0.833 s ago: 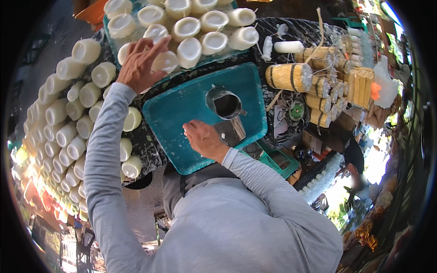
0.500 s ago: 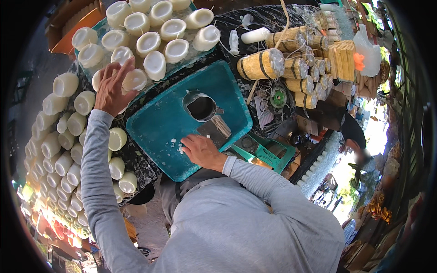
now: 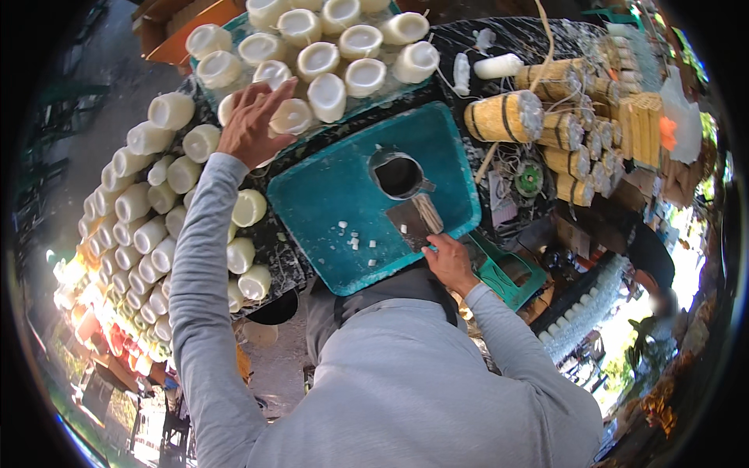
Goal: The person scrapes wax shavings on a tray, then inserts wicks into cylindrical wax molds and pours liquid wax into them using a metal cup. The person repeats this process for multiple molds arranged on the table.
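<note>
My left hand (image 3: 255, 122) lies over the group of off-white candles (image 3: 326, 97) at the back. Its fingers are apart and bent over the candle tops, with the thumb out to the right; part of a candle is hidden under the palm. At the near right edge of a teal tray (image 3: 312, 195), my right hand (image 3: 452, 264) has its fingers bent at the near end of a flat scraper (image 3: 406, 221) with a wooden grip. Several small white pieces (image 3: 355, 239) lie in the tray, left of the scraper. Behind it stands a metal pitcher (image 3: 399, 175) with dark insides.
Rows of pale candles (image 3: 148, 207) crowd the left side. Yellow stick-wrapped cylinders (image 3: 507, 117) lie stacked at the right, near a white candle (image 3: 499, 66) and a green reel (image 3: 529, 179). A green plastic stool (image 3: 511, 277) stands beside the tray. Another person (image 3: 651, 249) is at far right.
My right hand has left the small white pieces and moved right to the scraper's near end. My left hand stays at the candles. The whole view has shifted.
</note>
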`<action>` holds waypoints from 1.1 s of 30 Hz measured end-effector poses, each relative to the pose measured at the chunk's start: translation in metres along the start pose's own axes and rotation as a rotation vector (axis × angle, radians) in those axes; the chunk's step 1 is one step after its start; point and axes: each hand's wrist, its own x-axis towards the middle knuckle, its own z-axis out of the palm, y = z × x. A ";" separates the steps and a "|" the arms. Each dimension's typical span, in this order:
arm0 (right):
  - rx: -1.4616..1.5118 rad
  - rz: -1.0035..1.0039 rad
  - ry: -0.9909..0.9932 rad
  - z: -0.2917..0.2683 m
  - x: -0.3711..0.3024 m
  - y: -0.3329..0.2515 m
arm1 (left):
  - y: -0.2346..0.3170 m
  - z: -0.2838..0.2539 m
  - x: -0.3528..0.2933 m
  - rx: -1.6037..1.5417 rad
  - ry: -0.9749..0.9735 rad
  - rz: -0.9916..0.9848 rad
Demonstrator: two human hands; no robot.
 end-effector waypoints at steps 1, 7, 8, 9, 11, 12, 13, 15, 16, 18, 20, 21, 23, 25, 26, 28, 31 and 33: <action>0.004 0.007 -0.013 -0.001 0.000 0.000 | 0.001 -0.003 0.000 -0.006 0.023 0.012; 0.069 -0.060 -0.053 0.000 0.005 -0.022 | 0.008 -0.029 -0.024 0.079 0.178 -0.085; 0.065 -0.055 -0.086 -0.001 0.008 -0.028 | 0.014 -0.032 -0.032 0.080 0.262 -0.118; 0.095 -0.126 -0.072 -0.004 0.011 -0.035 | 0.024 -0.033 -0.043 0.083 0.343 -0.156; 0.147 -0.226 -0.052 -0.011 0.019 -0.050 | 0.057 -0.025 -0.075 -0.057 0.445 -0.397; 0.185 -0.267 -0.051 -0.015 0.024 -0.057 | 0.085 -0.014 -0.093 -0.190 0.491 -0.563; 0.201 -0.297 -0.041 -0.020 0.029 -0.065 | 0.108 -0.001 -0.105 -0.519 0.455 -0.732; 0.206 -0.319 -0.057 -0.029 0.037 -0.079 | 0.144 0.034 -0.116 -1.031 0.433 -0.874; 0.212 -0.323 -0.073 -0.033 0.041 -0.085 | 0.158 0.052 -0.116 -1.222 0.414 -0.918; 0.195 -0.341 -0.085 -0.036 0.045 -0.095 | 0.169 0.080 -0.110 -1.376 0.415 -1.089; 0.177 -0.366 -0.096 -0.037 0.046 -0.102 | 0.170 0.099 -0.101 -1.472 0.456 -1.145; 0.169 -0.377 -0.105 -0.038 0.044 -0.104 | 0.170 0.105 -0.097 -1.520 0.475 -1.185; 0.163 -0.386 -0.137 -0.042 0.044 -0.110 | 0.166 0.110 -0.089 -1.488 0.555 -1.159; 0.154 -0.330 -0.216 -0.050 0.051 -0.120 | 0.157 0.109 -0.080 -1.456 0.591 -1.103; 0.185 -0.414 -0.131 -0.055 0.060 -0.127 | 0.153 0.107 -0.074 -1.438 0.625 -1.053; 0.229 -0.419 -0.058 -0.067 0.093 -0.148 | 0.145 0.103 -0.062 -1.402 0.653 -0.996; 0.196 -0.665 0.082 -0.081 0.176 -0.193 | 0.139 0.101 -0.040 -1.448 0.725 -1.005; 0.192 -0.682 0.010 -0.083 0.233 -0.225 | 0.140 0.101 -0.027 -1.506 0.779 -1.051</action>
